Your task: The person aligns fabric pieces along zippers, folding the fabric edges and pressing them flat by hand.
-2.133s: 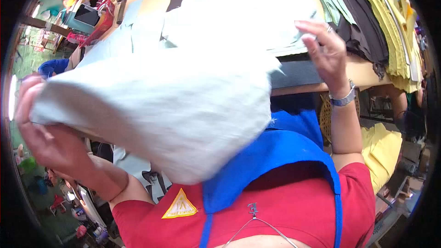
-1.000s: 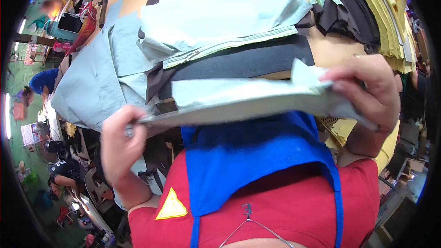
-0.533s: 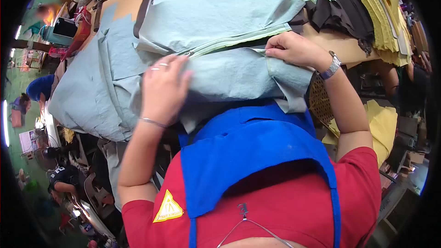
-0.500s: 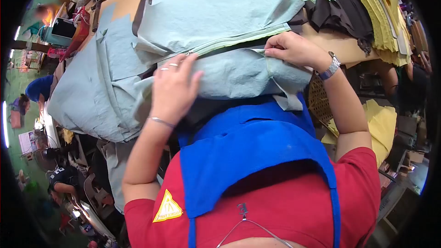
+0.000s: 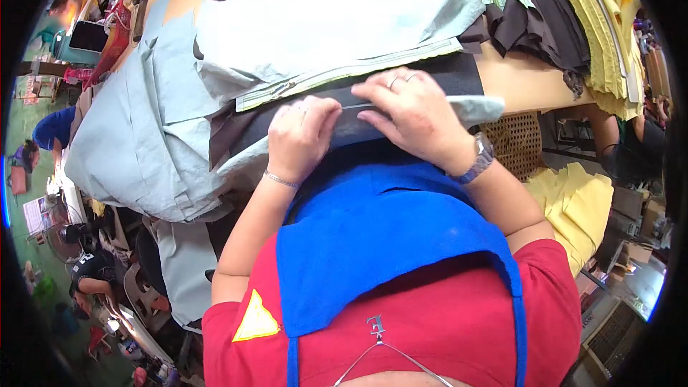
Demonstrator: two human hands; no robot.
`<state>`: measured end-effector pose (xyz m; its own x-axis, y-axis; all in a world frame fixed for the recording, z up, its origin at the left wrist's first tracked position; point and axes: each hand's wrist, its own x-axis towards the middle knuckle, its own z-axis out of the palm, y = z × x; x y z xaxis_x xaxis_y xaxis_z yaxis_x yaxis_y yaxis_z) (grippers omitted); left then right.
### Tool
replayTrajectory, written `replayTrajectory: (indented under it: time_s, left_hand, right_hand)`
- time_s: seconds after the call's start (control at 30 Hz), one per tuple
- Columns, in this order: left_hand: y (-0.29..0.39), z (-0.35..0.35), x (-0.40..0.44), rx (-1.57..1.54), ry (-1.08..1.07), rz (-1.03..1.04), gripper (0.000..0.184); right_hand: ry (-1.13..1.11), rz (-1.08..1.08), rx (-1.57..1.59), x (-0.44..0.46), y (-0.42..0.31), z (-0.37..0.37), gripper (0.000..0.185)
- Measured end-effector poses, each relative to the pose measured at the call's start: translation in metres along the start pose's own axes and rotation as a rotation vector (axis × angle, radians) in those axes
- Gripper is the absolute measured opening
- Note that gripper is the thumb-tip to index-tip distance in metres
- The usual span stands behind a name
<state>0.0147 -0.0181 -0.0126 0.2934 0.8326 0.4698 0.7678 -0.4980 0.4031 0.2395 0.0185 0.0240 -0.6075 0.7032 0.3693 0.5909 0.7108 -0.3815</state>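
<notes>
A pale grey-green cloth piece (image 5: 476,109) lies along the table's near edge, over the blue apron. My left hand (image 5: 301,132) pinches its upper edge near the middle. Just to the right, my right hand (image 5: 416,115) is at the same edge, thumb and fingers apart with the edge between them. Beyond both hands is a larger pale cloth panel (image 5: 322,21) with a zipper (image 5: 344,72) along its near side. Between the zipper and my hands shows a dark strip (image 5: 459,79).
Crumpled grey-green cloth (image 5: 143,129) hangs over the table's left side. Dark cloth (image 5: 534,29) and yellow cloth (image 5: 598,36) are piled at the back right. A woven chair back (image 5: 512,145) stands below the table edge, near yellow fabric (image 5: 577,208). Other people are at the far left.
From being spread apart, my hands have come close together at the cloth's edge. My right hand has moved left and down from the cloth's right part. The near cloth now sits lower, uncovering the dark strip.
</notes>
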Motion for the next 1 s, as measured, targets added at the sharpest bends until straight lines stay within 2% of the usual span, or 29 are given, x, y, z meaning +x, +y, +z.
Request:
replayTrajectory:
  time_s: [0.03, 0.17, 0.2, 0.3, 0.4, 0.63, 0.93, 1.0]
  left_hand:
    - [-0.001, 0.000, -0.002, -0.021, -0.018, -0.006, 0.009]
    - [0.005, -0.009, 0.015, 0.088, -0.017, 0.017, 0.021]
    - [0.002, -0.004, 0.022, 0.045, 0.040, 0.026, 0.024]
    - [-0.001, -0.001, 0.033, 0.146, -0.103, -0.093, 0.024]
    - [-0.004, 0.000, 0.031, 0.153, -0.125, -0.088, 0.022]
    - [-0.007, -0.007, 0.013, 0.123, -0.049, -0.083, 0.017]
    - [0.003, -0.027, 0.025, 0.019, -0.186, -0.368, 0.018]
    - [-0.001, -0.028, 0.028, 0.033, -0.198, -0.364, 0.020]
  right_hand:
    - [-0.075, 0.010, 0.018, -0.002, 0.001, 0.005, 0.020]
    - [0.057, 0.127, 0.239, 0.004, 0.008, 0.003, 0.012]
    - [0.114, 0.100, 0.206, 0.010, 0.009, 0.001, 0.010]
    - [0.125, 0.121, 0.072, 0.020, 0.019, 0.003, 0.011]
    - [0.033, 0.229, -0.010, 0.017, 0.028, 0.008, 0.013]
    - [0.019, 0.250, 0.048, 0.009, 0.022, 0.008, 0.013]
    - [0.034, 0.320, 0.065, 0.007, 0.016, 0.008, 0.018]
    - [0.029, 0.316, 0.052, 0.008, 0.016, 0.007, 0.018]
